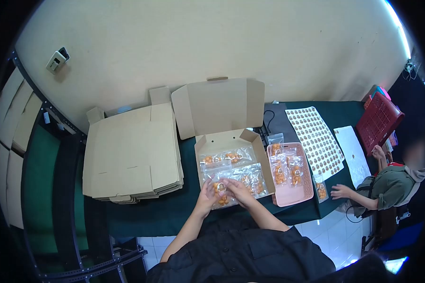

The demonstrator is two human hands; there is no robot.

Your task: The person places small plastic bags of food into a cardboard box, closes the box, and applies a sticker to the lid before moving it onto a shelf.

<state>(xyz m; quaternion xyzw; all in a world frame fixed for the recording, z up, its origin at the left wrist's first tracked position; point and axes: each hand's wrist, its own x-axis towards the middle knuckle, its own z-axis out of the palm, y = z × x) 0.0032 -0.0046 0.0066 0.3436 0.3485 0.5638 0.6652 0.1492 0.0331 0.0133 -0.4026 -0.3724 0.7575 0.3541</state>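
Between my two hands is a clear plastic zip bag with small orange balls inside and a round label on its front. My left hand grips the bag's left side, and my right hand closes on its right side near the label. Both hands are over the front of an open cardboard box, whose lid stands up at the back. Several similar bags lie flat in the box. My hands hide part of the held bag and the box's front edge.
Left of the box is a stack of flattened cardboard boxes. To the right are a pink basket of filled bags, a sheet of round stickers and a white sheet. A co-worker sits at the right, near a red basket.
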